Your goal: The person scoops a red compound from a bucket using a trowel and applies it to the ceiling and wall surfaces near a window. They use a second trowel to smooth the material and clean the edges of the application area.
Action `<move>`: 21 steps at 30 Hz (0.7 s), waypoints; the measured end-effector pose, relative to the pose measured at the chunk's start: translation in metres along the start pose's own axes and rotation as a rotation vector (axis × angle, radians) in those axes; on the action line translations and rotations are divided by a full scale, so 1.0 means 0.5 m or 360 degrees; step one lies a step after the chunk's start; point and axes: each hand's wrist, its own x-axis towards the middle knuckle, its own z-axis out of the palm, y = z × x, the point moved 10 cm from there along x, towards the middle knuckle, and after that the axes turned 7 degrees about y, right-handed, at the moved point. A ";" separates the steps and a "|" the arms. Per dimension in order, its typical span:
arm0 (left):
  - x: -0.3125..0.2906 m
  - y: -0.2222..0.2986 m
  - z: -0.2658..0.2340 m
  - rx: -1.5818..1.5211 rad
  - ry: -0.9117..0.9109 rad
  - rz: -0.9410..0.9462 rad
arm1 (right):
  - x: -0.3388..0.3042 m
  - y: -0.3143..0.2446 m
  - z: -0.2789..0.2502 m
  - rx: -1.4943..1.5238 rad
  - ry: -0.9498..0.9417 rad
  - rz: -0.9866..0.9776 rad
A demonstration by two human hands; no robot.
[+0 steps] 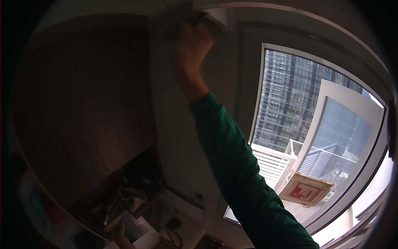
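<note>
My right arm, in a green sleeve, stretches up across the middle to the top of the wall. There my right hand [192, 45] is closed, its fingers bent around a dark, blurred thing [182, 18] whose kind I cannot make out. It is close to a pale edge [219, 18] under the ceiling. Low at the left, my left hand [122, 237] shows only in part, with a finger or thumb bent over a pale grey flat sheet [132, 228]. Beside that sheet lies a white, paper-like piece [148, 235]; shadow hides the rest of this hand.
A large brown wooden cabinet [83, 95] fills the left. Beneath it a dim shelf holds jumbled items [132, 193]. At the right stands an open white-framed window [344, 137], with a tattered flat box [306, 190] in front of it. A tall building [286, 83] shows outside.
</note>
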 end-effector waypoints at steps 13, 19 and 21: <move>0.016 -0.027 -0.024 0.0007 0.0073 -0.0050 | 0.024 -0.020 0.006 -0.0004 0.0110 0.0189; 0.008 -0.021 -0.016 -0.0090 0.0075 -0.0036 | -0.064 0.002 0.019 -0.0055 -0.0056 0.0498; 0.005 -0.010 -0.014 -0.0108 0.0043 0.0011 | -0.058 0.048 -0.015 0.0000 0.0000 0.0625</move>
